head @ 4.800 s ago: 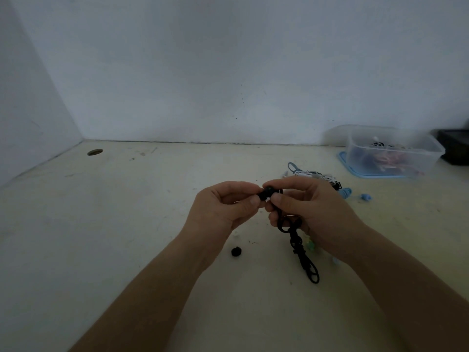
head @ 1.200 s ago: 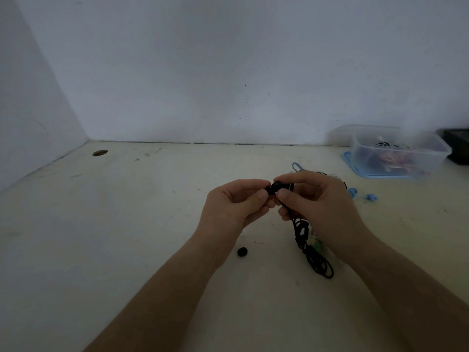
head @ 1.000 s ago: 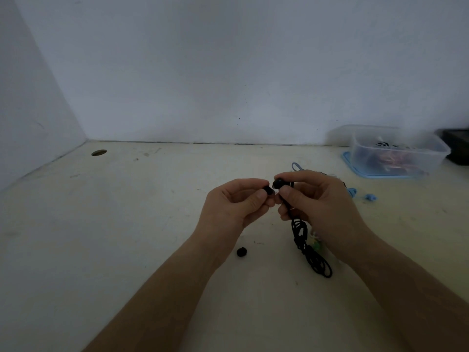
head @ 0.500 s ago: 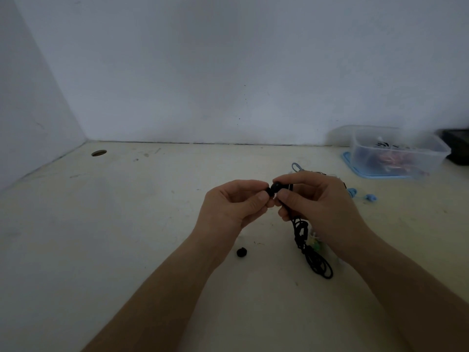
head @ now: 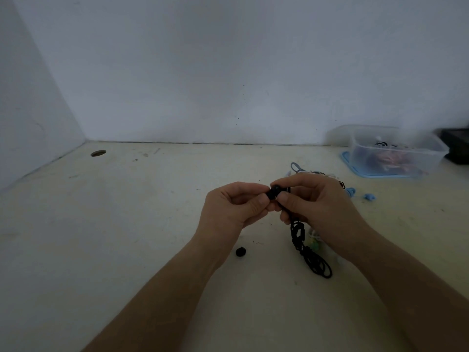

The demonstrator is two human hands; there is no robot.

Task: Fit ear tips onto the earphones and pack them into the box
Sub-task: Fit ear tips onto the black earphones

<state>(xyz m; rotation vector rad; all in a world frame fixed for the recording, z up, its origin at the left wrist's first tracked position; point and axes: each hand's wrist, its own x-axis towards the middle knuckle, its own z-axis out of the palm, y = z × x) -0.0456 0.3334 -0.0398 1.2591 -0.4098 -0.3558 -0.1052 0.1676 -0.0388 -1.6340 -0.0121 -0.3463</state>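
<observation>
Above the table's middle, my right hand (head: 313, 201) pinches a black earbud (head: 275, 191) of the black earphones, whose bundled cable (head: 308, 252) hangs down onto the table. My left hand (head: 234, 205) pinches a small black ear tip (head: 269, 195) pressed against the earbud's end; the tip is mostly hidden by my fingertips. A second black ear tip (head: 241, 251) lies loose on the table below my left hand. The clear plastic box (head: 398, 151) stands at the far right on a blue lid (head: 355, 168).
A tangle of blue and white earphones (head: 304, 170) lies behind my right hand. Loose blue ear tips (head: 369, 197) lie to its right. Pale green pieces (head: 313, 245) sit beside the black cable. A dark object (head: 456, 146) is at the right edge. A hole (head: 98, 153) marks the table's far left.
A second ago the ear tip and earbud were slightly apart; my hands have since come together and the tip is pressed against the earbud. The hanging cable barely shifted.
</observation>
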